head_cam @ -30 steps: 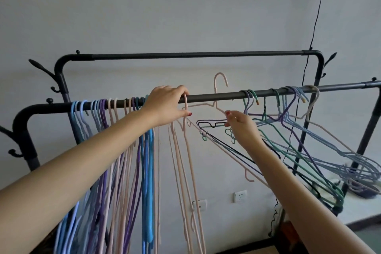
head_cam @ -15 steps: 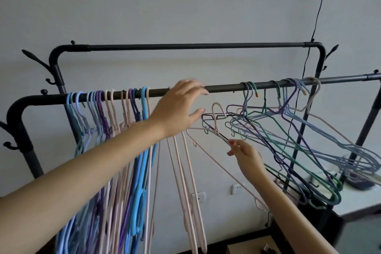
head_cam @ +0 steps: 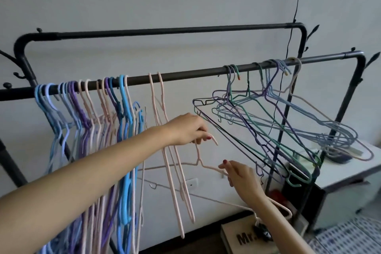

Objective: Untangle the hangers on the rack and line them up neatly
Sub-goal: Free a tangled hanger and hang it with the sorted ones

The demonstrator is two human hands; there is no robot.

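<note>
A pink hanger point(head_cam: 199, 162) is off the rail and held in the air below its middle. The left hand point(head_cam: 188, 129) pinches it at the hook, fingers curled round the wire, while the right hand point(head_cam: 240, 174) has its fingers on the hanger's right shoulder; whether they close round the wire or only touch it I cannot tell.

Along the front rail point(head_cam: 185, 75) the job looks somewhat over halfway. Toward the left end a tidy row point(head_cam: 88, 113) of blue, purple and pink hangers hangs straight and close, and two pink ones point(head_cam: 158, 97) hang just right of it near the middle. Toward the right end the tangled bunch point(head_cam: 268, 113) of green, purple, blue and black hangers is still knotted, splayed out sideways. That bunch is what is left, plus rehanging the one in hand.

The lower ends of the left row run out of frame. How the wires in the tangle cross is too fine to make out. Another pale hanger point(head_cam: 282, 207) lies partly hidden behind the right forearm.
</note>
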